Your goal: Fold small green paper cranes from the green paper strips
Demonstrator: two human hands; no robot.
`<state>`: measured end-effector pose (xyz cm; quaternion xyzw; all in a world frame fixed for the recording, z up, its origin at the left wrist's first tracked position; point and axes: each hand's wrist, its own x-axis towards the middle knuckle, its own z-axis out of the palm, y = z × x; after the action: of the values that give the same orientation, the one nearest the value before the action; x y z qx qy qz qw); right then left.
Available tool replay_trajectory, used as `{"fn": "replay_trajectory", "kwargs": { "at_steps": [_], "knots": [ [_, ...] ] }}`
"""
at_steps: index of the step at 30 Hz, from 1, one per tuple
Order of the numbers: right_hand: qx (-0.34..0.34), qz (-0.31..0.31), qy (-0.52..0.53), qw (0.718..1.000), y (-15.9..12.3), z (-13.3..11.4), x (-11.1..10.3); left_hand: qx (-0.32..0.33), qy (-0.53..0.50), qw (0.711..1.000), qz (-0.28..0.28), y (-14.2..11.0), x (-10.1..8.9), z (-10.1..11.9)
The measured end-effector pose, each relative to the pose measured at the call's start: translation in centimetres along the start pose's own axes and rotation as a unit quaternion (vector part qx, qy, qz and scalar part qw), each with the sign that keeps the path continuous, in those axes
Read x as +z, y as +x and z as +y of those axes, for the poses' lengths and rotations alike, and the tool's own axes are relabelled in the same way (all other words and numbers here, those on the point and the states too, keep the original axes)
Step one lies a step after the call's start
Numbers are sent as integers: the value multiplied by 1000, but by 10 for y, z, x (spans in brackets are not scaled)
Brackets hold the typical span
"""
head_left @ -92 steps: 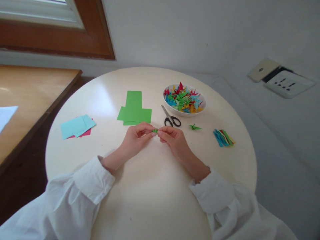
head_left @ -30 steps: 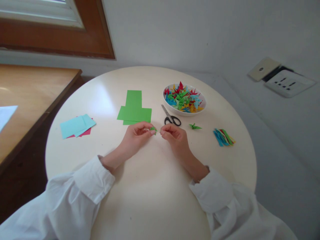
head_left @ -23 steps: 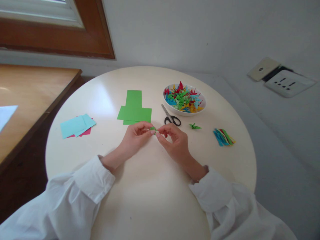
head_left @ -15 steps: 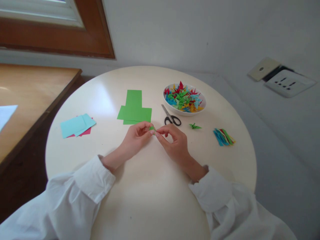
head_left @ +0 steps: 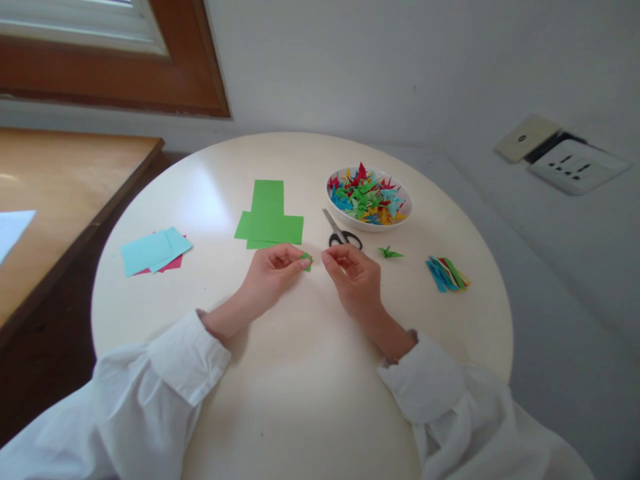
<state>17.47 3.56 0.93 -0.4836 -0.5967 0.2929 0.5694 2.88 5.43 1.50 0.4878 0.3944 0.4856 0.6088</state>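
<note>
Right hand [head_left: 358, 279] drawn back, grip unclear, left hand [head_left: 273, 275] pinching folded green paper [head_left: 307, 262], partly hidden

Left hand [head_left: 279, 273] — pinching small green folded paper [head_left: 307, 261].

Item count, my work table [head_left: 300, 400].
I count: folded green paper [head_left: 307, 262] in my left hand [head_left: 273, 272], 1; loose green crane [head_left: 389, 253], 1; scissors [head_left: 341, 233], 1 pair; bowl [head_left: 373, 227], 1, its cranes [head_left: 364, 197] overlapping too much to total; green sheets [head_left: 269, 217], at least 3; pale blue sheets [head_left: 150, 252], at least 2; red sheets [head_left: 173, 264], at least 1; strip pile [head_left: 447, 275], 1.
</note>
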Motion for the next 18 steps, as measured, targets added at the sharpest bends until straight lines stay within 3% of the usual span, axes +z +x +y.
{"fn": "replay_trajectory", "kwargs": {
  "at_steps": [3,9,18],
  "knots": [
    [38,0,21,999,1,-1,0,-6,-26,999,37,-1,1,4],
    [90,-113,-3,989,-1,-7,4,-36,-58,997,48,-1,3,4],
    [33,-131,-49,990,-1,-3,1,-49,-65,996,32,0,3,2]
  ]
}}
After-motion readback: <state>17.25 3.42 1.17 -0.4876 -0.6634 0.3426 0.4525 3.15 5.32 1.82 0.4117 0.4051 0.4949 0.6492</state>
